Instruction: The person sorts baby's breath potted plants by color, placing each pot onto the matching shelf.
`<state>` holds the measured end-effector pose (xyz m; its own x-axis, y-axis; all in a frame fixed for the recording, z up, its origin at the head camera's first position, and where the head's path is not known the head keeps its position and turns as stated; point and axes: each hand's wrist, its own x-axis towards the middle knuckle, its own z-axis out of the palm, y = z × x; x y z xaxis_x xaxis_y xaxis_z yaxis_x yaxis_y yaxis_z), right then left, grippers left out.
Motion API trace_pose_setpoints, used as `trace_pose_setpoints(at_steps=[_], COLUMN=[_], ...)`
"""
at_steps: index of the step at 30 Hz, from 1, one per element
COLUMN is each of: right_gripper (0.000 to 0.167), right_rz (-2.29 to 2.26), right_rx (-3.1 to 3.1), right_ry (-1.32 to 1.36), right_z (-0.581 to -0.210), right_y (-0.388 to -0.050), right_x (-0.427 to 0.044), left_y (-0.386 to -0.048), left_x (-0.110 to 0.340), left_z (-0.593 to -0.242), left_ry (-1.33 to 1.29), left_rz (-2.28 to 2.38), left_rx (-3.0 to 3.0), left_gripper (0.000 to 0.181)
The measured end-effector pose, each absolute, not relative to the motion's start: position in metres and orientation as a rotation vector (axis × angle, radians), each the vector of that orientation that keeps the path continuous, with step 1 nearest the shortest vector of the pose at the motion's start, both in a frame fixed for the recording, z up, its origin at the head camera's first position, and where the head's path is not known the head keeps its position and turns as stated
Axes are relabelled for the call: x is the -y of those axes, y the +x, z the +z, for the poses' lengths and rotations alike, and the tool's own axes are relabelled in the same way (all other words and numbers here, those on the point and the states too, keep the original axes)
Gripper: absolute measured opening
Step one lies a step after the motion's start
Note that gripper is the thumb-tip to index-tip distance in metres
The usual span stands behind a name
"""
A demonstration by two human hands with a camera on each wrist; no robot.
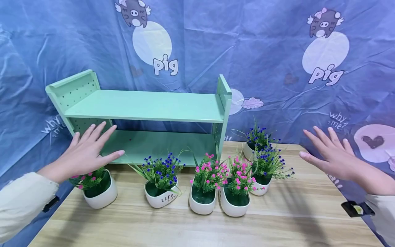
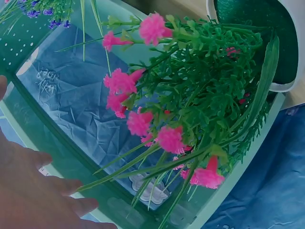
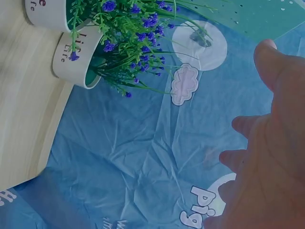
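Note:
My left hand [image 1: 84, 152] hovers with fingers spread above a white pot of pink flowers [image 1: 100, 193] at the table's left. Nothing is in it. On the far right, my right hand [image 1: 331, 154] is likewise spread in the air and holds nothing. Nearest to it are two pots of blue flowers [image 1: 260, 188], one behind the other. Between the hands stand another pot of blue flowers [image 1: 161, 199] marked "Life" and two pots of pink flowers [image 1: 202, 206] side by side. In the left wrist view, pink flowers [image 2: 171, 138] fill the middle.
A pale green two-tier shelf [image 1: 160, 106] with perforated sides stands at the back left of the wooden table [image 1: 172, 230]. Behind it hangs a blue cloth [image 1: 206, 44] printed with pigs. The table's right edge shows in the right wrist view.

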<state>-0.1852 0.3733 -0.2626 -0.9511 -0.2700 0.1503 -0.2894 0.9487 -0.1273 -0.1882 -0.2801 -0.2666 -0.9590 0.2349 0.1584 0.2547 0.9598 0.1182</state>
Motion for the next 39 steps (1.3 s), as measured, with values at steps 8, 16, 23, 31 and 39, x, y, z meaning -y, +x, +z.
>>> trace_pose_setpoints(at_steps=[8, 16, 23, 31, 39], right_gripper=[0.085, 0.092, 0.090, 0.087, 0.082], right_rz=[0.280, 0.415, 0.652, 0.992, 1.488], right_rx=[2.939, 2.917, 2.880, 2.821, 2.561], right_ry=[0.487, 0.547, 0.657, 0.627, 0.693], right_z=[-0.262, -0.247, -0.245, -0.247, -0.253], right_y=[-0.197, -0.226, -0.252, -0.269, -0.277], right_x=[-0.360, -0.323, -0.275, -0.225, -0.185], left_y=[-0.186, -0.178, -0.168, -0.156, -0.142], left_x=[0.281, 0.289, 0.300, 0.312, 0.327], left_z=[-0.270, -0.277, -0.284, -0.291, -0.309], left_ry=[-0.380, -0.360, -0.314, -0.267, -0.261], left_rz=[-0.203, -0.238, -0.289, -0.386, -0.541], left_rx=[2.951, 2.910, 2.876, 2.817, 2.722], left_gripper=[0.092, 0.091, 0.091, 0.092, 0.091])
